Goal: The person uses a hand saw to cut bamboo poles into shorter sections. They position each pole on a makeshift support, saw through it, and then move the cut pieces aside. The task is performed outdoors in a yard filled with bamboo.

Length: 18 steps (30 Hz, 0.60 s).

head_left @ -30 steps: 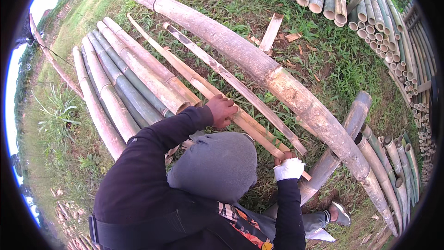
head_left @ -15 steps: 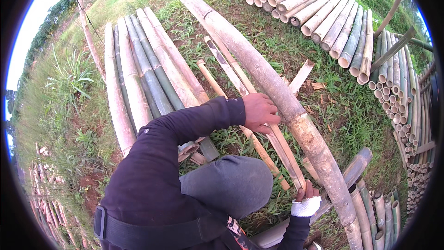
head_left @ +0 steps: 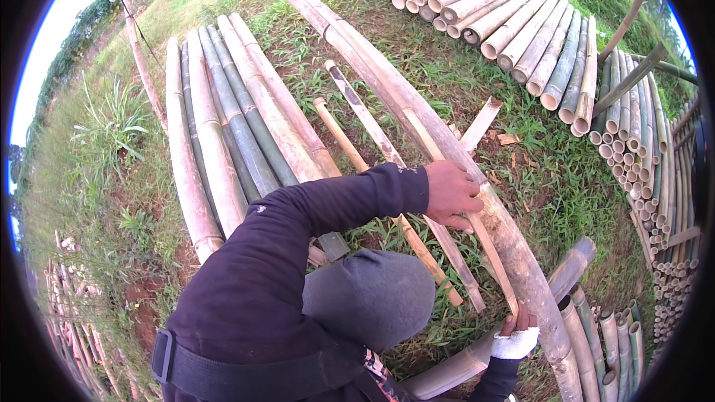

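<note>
A long pale bamboo pole (head_left: 387, 82) runs from the far centre down to the lower right. My left hand (head_left: 453, 195), on a dark-sleeved arm, is closed on a thin split bamboo strip (head_left: 497, 260) lying along the pole's left side. My right hand (head_left: 515, 333), wrapped in white cloth, grips the near end of that same strip beside the pole. More split strips (head_left: 366, 115) lie on the grass to the left of the pole. My grey cap (head_left: 372, 298) hides the ground just below it.
A row of thick bamboo poles (head_left: 223, 126) lies on the left. Stacked cut bamboo (head_left: 514, 22) fills the far right, with more pole ends (head_left: 611, 327) at lower right. Short offcuts (head_left: 480, 123) and chips litter the grass (head_left: 551, 179).
My left hand has slid along the pole to a spot nearer its middle, still on the strip. My right hand stays low at the strip's near end. The view has swung to the right.
</note>
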Each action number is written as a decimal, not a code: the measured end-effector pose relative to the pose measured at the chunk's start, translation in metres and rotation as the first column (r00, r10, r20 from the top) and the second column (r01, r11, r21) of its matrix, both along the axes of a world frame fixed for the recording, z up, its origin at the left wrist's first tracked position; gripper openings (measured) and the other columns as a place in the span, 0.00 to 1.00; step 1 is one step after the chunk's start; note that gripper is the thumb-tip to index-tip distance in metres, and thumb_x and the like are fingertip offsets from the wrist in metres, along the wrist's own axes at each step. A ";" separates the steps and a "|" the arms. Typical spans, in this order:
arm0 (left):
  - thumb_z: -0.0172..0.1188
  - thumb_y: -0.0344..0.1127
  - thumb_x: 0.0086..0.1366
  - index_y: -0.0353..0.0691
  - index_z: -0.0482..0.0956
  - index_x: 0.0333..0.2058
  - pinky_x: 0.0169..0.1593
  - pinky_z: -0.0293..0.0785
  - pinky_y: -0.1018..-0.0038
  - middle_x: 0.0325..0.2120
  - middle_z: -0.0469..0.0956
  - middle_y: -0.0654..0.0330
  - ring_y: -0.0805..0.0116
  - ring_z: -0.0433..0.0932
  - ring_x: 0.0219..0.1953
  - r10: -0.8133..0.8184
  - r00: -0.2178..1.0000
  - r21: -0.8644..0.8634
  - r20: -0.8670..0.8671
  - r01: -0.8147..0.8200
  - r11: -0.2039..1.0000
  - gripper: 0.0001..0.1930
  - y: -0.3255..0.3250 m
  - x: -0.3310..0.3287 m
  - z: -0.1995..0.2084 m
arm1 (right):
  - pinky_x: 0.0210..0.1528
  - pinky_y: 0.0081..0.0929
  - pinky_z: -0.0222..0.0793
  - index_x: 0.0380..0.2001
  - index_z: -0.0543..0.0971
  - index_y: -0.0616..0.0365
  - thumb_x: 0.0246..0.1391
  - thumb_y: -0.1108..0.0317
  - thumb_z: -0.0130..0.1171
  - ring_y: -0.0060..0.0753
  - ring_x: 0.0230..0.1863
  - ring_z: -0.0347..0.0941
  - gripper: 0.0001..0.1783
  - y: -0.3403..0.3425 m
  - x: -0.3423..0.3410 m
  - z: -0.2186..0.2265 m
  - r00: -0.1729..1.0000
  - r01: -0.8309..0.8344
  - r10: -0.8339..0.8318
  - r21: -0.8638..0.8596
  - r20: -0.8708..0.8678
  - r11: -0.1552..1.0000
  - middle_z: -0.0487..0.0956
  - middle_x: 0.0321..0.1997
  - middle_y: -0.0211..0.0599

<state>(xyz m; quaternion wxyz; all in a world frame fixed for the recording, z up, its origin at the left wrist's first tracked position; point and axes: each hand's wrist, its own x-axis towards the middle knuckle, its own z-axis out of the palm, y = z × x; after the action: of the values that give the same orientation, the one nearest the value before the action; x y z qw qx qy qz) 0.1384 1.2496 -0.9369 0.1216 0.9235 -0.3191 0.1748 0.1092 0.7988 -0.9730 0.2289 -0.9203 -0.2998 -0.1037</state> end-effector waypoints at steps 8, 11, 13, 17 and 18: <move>0.62 0.62 0.66 0.46 0.80 0.39 0.41 0.79 0.55 0.31 0.80 0.57 0.52 0.83 0.36 0.026 0.999 -0.019 -0.044 -0.027 0.999 0.23 -0.032 0.005 0.001 | 0.36 0.47 0.69 0.58 0.81 0.58 0.62 0.61 0.59 0.49 0.31 0.73 0.24 -0.027 0.012 0.008 0.998 0.004 -0.002 -0.040 0.055 0.999 0.75 0.32 0.45; 0.60 0.63 0.67 0.47 0.80 0.43 0.44 0.79 0.57 0.32 0.80 0.58 0.53 0.84 0.38 -0.002 0.997 -0.025 -0.079 0.000 1.000 0.24 -0.049 0.012 0.000 | 0.40 0.47 0.70 0.58 0.81 0.56 0.55 0.66 0.65 0.50 0.36 0.74 0.25 -0.037 0.015 0.018 0.999 0.043 -0.043 -0.065 0.002 0.997 0.76 0.35 0.44; 0.65 0.58 0.66 0.48 0.81 0.44 0.41 0.78 0.60 0.29 0.77 0.62 0.57 0.82 0.36 -0.038 0.999 -0.085 -0.032 0.035 0.996 0.20 -0.060 0.018 0.001 | 0.43 0.47 0.70 0.57 0.82 0.54 0.53 0.67 0.68 0.51 0.39 0.75 0.26 -0.043 0.018 0.023 0.995 0.094 -0.092 -0.073 0.026 0.993 0.78 0.39 0.44; 0.64 0.59 0.67 0.52 0.83 0.44 0.42 0.77 0.59 0.30 0.77 0.64 0.58 0.82 0.35 0.017 0.998 -0.049 -0.067 -0.021 0.999 0.19 -0.074 0.032 0.006 | 0.48 0.49 0.72 0.55 0.84 0.51 0.50 0.63 0.72 0.51 0.44 0.76 0.26 -0.052 0.034 0.027 0.985 0.169 -0.162 -0.123 0.060 0.978 0.79 0.41 0.44; 0.64 0.58 0.67 0.51 0.83 0.44 0.44 0.77 0.58 0.31 0.78 0.64 0.58 0.82 0.36 0.023 0.993 -0.029 -0.113 -0.026 0.999 0.19 -0.075 0.036 0.006 | 0.49 0.50 0.71 0.54 0.84 0.51 0.51 0.61 0.72 0.51 0.44 0.76 0.25 -0.051 0.040 0.025 0.984 0.174 -0.170 -0.090 0.049 0.981 0.79 0.42 0.43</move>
<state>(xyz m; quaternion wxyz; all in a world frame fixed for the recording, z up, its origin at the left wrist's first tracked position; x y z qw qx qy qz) 0.1748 1.1744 -0.9304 0.1511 0.9338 -0.2976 0.1288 0.1491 0.7475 -0.9480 0.1694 -0.9501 -0.2284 -0.1281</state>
